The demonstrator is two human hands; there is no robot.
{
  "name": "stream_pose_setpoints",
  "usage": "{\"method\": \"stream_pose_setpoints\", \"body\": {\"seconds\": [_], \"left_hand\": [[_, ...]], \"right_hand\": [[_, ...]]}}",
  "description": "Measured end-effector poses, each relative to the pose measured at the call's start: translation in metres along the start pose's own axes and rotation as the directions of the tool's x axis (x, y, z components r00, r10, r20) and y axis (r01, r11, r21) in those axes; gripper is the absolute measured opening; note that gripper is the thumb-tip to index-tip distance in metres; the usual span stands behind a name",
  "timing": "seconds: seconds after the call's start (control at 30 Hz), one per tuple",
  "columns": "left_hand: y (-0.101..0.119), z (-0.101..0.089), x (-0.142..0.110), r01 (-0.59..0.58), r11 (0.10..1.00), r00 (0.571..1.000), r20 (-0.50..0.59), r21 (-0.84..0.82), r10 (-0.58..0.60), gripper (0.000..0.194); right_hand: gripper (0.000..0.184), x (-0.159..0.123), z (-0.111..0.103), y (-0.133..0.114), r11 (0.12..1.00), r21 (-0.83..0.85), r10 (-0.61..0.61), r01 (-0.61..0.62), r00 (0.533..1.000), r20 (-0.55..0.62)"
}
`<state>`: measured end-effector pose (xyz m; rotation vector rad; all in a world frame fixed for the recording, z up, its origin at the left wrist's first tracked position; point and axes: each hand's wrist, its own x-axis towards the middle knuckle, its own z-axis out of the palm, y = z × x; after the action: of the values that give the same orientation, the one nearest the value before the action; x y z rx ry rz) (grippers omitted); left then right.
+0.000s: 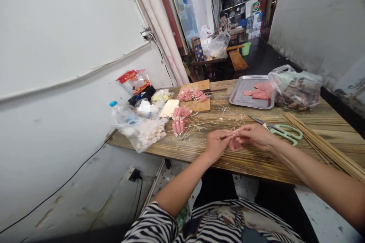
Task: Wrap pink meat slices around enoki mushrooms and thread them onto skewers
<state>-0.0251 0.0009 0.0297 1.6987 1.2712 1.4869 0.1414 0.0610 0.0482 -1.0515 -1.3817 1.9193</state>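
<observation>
Near the front edge of the wooden table, my left hand (218, 143) and my right hand (254, 135) meet with fingertips pinched together. A thin slice of pink meat (235, 145) hangs below them, its upper end between the fingers. Something small and whitish, perhaps enoki mushroom, shows at the fingertips, too small to make out. To the left lie rolled meat skewers (178, 125) with pale ends, beside a block of enoki mushrooms (169, 108). Green-handled scissors (281, 131) lie just beyond my right hand.
Bamboo sticks (325, 142) run along the right side. Behind are a metal tray (238, 100) with meat slices and a plastic bag (299, 89). More rolls sit on a cutting board (201, 105). Bags (142, 133) crowd the left end. Another person (224, 22) sits far back.
</observation>
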Motion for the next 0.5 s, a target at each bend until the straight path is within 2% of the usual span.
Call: {"method": "stream_pose_setpoints", "body": {"seconds": [0.17, 0.27, 0.37, 0.5], "left_hand": [[-0.02, 0.002, -0.013, -0.087, 0.993, 0.996, 0.004, 0.083, 0.087, 0.01], [-0.029, 0.003, -0.02, -0.173, 0.975, 0.984, 0.06, 0.139, 0.166, 0.013], [-0.034, 0.002, -0.021, -0.2, 0.967, 0.975, 0.131, 0.161, 0.18, 0.017], [-0.036, 0.0, -0.018, -0.258, 0.946, 0.963, 0.124, 0.198, 0.237, 0.017]], "right_hand": [[0.03, 0.001, -0.004, 0.013, 0.994, -0.109, -0.001, 0.002, 1.0, 0.012], [0.031, -0.001, -0.009, 0.022, 0.971, -0.231, -0.058, 0.067, 0.997, 0.048], [0.033, 0.0, -0.012, 0.028, 0.888, -0.403, -0.209, 0.221, 0.975, 0.074], [0.033, 0.002, -0.015, 0.028, 0.74, -0.556, -0.354, 0.378, 0.922, 0.156]]}}
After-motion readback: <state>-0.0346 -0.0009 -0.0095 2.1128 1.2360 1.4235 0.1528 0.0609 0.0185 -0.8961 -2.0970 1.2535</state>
